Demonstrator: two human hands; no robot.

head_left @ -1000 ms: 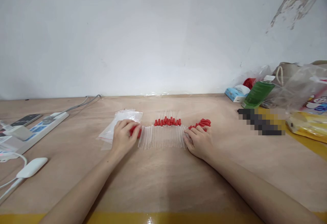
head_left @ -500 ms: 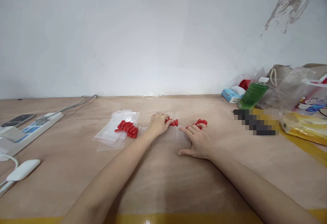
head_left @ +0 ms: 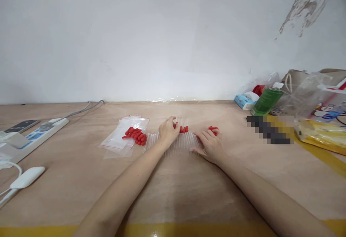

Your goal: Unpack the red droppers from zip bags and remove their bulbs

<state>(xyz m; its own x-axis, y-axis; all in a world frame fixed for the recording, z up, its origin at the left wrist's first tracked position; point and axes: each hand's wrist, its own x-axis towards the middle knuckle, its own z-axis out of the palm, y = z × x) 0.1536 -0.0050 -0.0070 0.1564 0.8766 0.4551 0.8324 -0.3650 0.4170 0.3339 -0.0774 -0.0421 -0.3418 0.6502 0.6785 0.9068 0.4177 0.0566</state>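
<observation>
A row of clear glass tubes [head_left: 181, 143] lies side by side on the wooden table [head_left: 173, 190], several of them with red caps [head_left: 184, 129] at their far ends. My left hand [head_left: 168, 131] reaches over the row, its fingers curled down on the capped tubes. At the row's right end rests my right hand [head_left: 208, 143], fingers bent over the tubes and covering part of a small heap of red caps [head_left: 213, 128]. A second heap of loose red caps [head_left: 135, 135] lies to the left, beside a stack of clear zip bags [head_left: 123, 136].
At the left stand a white power strip [head_left: 35, 136] with a grey cable, a phone [head_left: 19, 126] and a white mouse-like device [head_left: 27, 177]. At the right are a green bottle [head_left: 266, 101], a tissue pack [head_left: 245, 100] and plastic bags [head_left: 319, 110]. Yellow tape marks the near edge.
My left hand let go of the red caps at the left, leaving them by the bags, and moved right onto the capped tubes. My right hand has drawn its fingers in slightly.
</observation>
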